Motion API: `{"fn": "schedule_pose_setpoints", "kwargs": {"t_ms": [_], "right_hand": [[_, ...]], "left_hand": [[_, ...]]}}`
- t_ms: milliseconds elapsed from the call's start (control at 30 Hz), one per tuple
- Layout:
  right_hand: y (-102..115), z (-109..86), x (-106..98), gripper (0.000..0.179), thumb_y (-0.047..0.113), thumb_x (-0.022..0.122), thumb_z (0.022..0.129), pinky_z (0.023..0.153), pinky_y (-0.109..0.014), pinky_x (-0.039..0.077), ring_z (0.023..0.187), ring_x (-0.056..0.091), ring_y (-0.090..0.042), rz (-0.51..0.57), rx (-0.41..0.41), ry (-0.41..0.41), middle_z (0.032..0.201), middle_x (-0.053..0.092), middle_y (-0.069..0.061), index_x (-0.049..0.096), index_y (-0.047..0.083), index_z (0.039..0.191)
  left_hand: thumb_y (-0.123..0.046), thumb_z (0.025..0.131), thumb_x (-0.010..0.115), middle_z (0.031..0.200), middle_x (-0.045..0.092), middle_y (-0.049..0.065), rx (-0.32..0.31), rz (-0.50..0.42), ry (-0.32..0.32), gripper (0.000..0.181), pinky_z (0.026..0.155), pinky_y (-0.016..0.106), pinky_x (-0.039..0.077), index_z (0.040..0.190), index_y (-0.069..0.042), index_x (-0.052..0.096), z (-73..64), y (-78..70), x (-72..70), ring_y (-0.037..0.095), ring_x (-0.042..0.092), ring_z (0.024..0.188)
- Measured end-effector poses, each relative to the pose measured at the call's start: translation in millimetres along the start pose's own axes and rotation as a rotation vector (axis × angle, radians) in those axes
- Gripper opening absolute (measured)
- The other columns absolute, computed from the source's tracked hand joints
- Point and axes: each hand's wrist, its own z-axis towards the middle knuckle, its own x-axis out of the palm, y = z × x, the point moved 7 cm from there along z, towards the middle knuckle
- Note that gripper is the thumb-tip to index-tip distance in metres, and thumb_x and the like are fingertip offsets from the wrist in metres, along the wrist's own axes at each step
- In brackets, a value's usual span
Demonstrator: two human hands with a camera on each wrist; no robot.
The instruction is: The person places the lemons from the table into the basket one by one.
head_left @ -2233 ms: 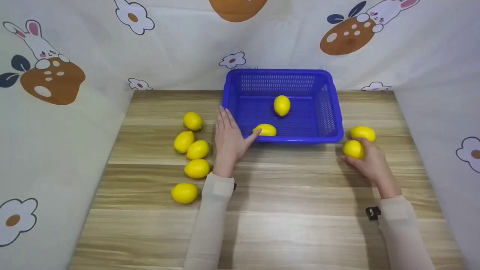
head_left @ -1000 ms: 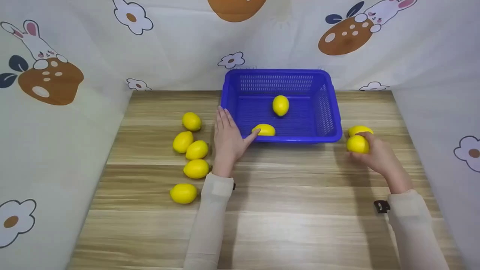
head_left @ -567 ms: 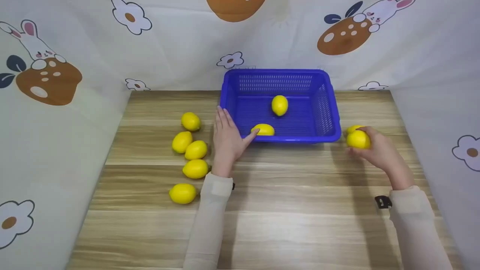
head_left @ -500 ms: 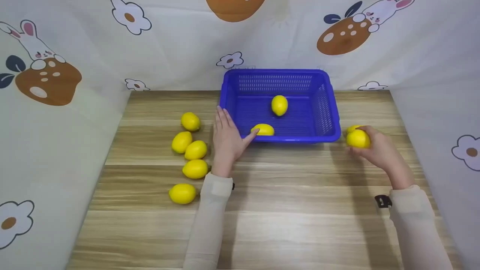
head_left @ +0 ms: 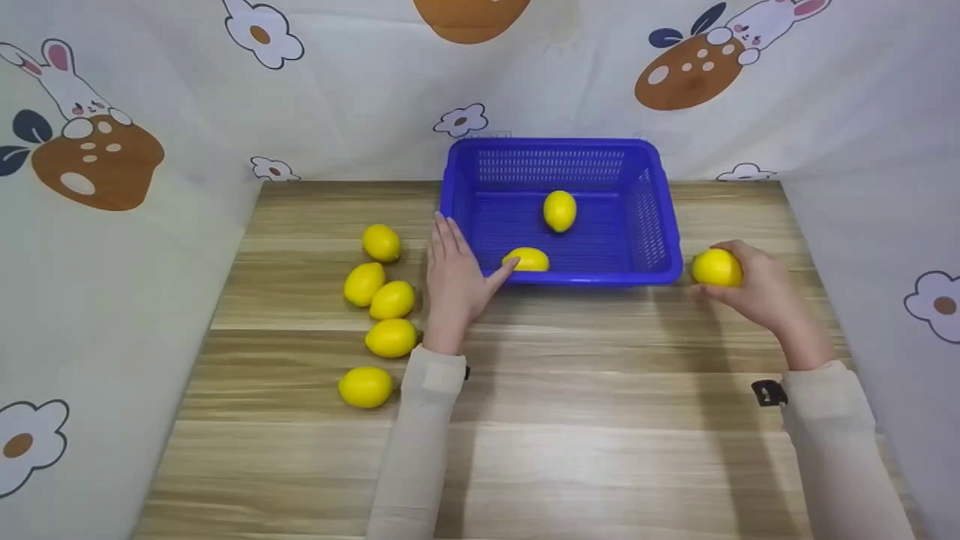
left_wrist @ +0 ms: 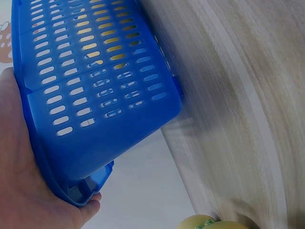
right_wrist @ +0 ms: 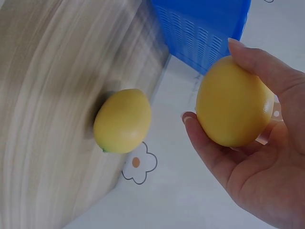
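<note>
A blue plastic basket point(head_left: 574, 279) stands at the back of the table with two lemons inside, one mid-floor point(head_left: 560, 211) and one by the front wall point(head_left: 529, 259). My left hand point(head_left: 456, 281) rests on its front left corner, fingers straight along the side rim and thumb over the front rim. To the right of the basket, my right hand point(head_left: 761, 292) grips a lemon point(head_left: 718, 268) between thumb and fingers, raised off the table. In the right wrist view another lemon point(right_wrist: 123, 120) lies on the wood below it; the held one hides it in the head view.
Several lemons lie loosely grouped on the table left of my left forearm, among them a front one point(head_left: 366, 387) and a back one point(head_left: 382, 243). A patterned cloth point(head_left: 360, 90) hangs behind and at both sides of the wooden table point(head_left: 570, 420).
My right hand has raised its lemon and moved it slightly away from me, so it now covers the lemon behind it in the head view. The left hand keeps its place on the basket.
</note>
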Motion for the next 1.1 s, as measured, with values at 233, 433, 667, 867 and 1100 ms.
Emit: {"fn": "schedule_pose_setpoints", "kwargs": {"t_ms": [233,433,667,867,1100], "right_hand": [[6,4.5,-4,0.068,0.017,0.084,0.09,0.085,-0.056,0.05,0.1,0.06,-0.049,0.01,0.0,0.013,0.126,0.061,-0.04,0.051,-0.015,0.139],[12,8.2,-7,0.071,0.022,0.084,0.091,0.084,-0.055,0.051,0.1,0.061,-0.048,-0.003,0.01,0.024,0.127,0.062,-0.039,0.05,-0.014,0.141],[20,12.0,-10,0.07,0.025,0.085,0.09,0.078,-0.045,0.05,0.096,0.061,-0.044,-0.012,0.003,0.025,0.122,0.064,-0.035,0.053,-0.012,0.14],[25,17.4,-10,0.068,0.022,0.084,0.091,0.081,-0.049,0.05,0.098,0.061,-0.045,-0.014,0.0,0.036,0.124,0.064,-0.035,0.052,-0.011,0.141],[30,21.7,-12,0.067,0.019,0.083,0.09,0.083,-0.055,0.051,0.097,0.06,-0.046,-0.01,-0.014,0.038,0.124,0.063,-0.036,0.051,-0.012,0.14]], "left_hand": [[-0.082,0.094,0.048,0.173,-0.004,0.031,-0.002,-0.019,0.004,0.125,0.133,0.046,0.012,0.164,0.012,0.005,-0.3,0.3,0.4,0.042,0.005,0.163],[-0.082,0.094,0.048,0.173,-0.004,0.031,0.0,-0.027,0.004,0.125,0.133,0.046,0.011,0.164,0.011,0.004,-0.1,0.1,0.4,0.041,0.003,0.163],[-0.084,0.094,0.047,0.173,-0.003,0.031,0.0,-0.01,0.0,0.126,0.133,0.047,0.013,0.163,0.012,0.005,0.1,0.4,0.3,0.042,0.006,0.163],[-0.084,0.094,0.046,0.173,-0.004,0.031,-0.004,-0.01,0.005,0.126,0.133,0.046,0.011,0.163,0.012,0.004,0.6,0.7,0.8,0.041,0.004,0.163],[-0.084,0.094,0.045,0.173,-0.004,0.031,0.004,0.001,-0.002,0.125,0.133,0.046,0.012,0.163,0.012,0.004,0.6,0.4,1.4,0.042,0.005,0.163]]}}
